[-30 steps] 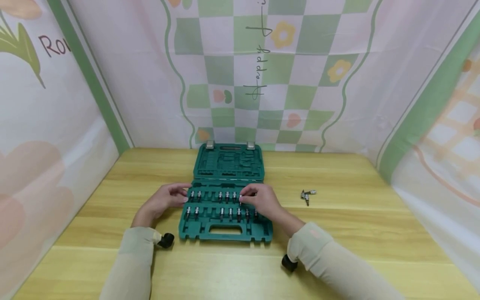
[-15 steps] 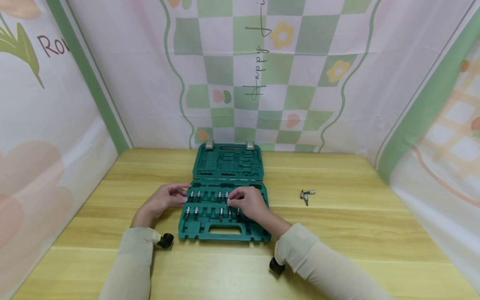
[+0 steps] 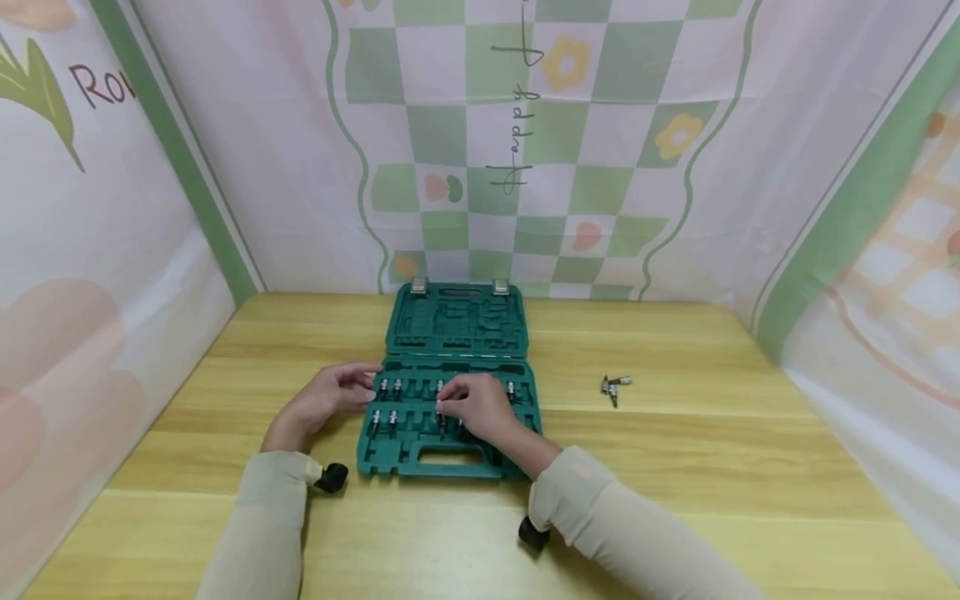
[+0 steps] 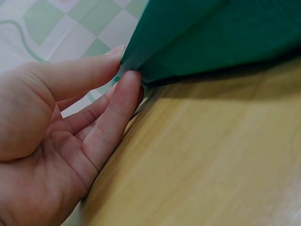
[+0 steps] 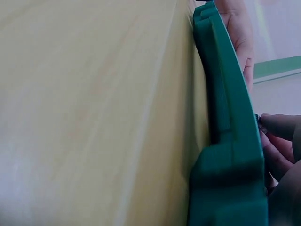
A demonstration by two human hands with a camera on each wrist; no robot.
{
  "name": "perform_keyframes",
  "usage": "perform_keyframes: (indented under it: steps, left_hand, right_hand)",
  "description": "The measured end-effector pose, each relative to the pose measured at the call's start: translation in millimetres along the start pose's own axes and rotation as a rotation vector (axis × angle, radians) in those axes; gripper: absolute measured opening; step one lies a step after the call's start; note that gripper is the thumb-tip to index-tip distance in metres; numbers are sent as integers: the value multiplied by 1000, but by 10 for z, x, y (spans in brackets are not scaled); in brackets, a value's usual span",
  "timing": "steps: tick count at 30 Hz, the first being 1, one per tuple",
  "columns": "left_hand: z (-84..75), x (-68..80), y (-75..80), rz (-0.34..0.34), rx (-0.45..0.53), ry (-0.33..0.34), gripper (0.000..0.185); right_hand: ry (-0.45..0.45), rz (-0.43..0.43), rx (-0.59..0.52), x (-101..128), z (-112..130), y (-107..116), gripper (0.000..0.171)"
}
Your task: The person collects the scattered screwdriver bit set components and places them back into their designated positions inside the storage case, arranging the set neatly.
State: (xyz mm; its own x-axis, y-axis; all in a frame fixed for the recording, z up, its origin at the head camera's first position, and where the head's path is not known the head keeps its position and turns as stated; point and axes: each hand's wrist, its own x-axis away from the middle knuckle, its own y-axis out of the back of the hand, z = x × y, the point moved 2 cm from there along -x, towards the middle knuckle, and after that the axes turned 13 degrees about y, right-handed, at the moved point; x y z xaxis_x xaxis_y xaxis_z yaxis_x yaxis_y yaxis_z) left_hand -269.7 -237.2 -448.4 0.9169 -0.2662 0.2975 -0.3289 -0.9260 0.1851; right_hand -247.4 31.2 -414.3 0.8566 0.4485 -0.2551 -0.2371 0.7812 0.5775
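Observation:
An open green tool case (image 3: 384,456) lies on the table with its lid (image 3: 457,346) tipped back. Thumb and fingertips of my left hand (image 3: 324,398) touch the case's left side; in the left wrist view the fingers reach straight to its edge. My right hand (image 3: 480,408), over the middle of the tray, pinches a small bit socket (image 5: 257,118) between thumb and fingers. Several silver-and-black bit sockets (image 3: 393,421) sit in two rows of slots. One more bit socket (image 3: 511,390) shows beyond the right hand, which hides much of both rows.
A few loose bit sockets (image 3: 615,387) lie in a small pile on the wooden table (image 3: 675,467), right of the case. Patterned fabric (image 3: 502,125) hangs behind and on both sides. The case's handle cutout (image 3: 442,457) faces the front.
My right hand has moved left along the tray with the pinched bit socket, uncovering the right part of the upper row. The left hand stays at the case's side.

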Motion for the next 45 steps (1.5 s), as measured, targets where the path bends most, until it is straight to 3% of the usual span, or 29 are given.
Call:
perform_keyframes:
  steps: [10, 27, 45]
  left_hand:
    - [-12, 8, -8, -7, -13, -3, 49]
    - [-12, 7, -8, 1, -23, -13, 50]
    - [-26, 12, -23, -3, -21, -4, 50]
  right_hand:
    - [9, 57, 16, -42, 59, -96, 5]
    - [34, 174, 70, -126, 41, -78, 8]
    - [-53, 234, 79, -192, 73, -86, 13]
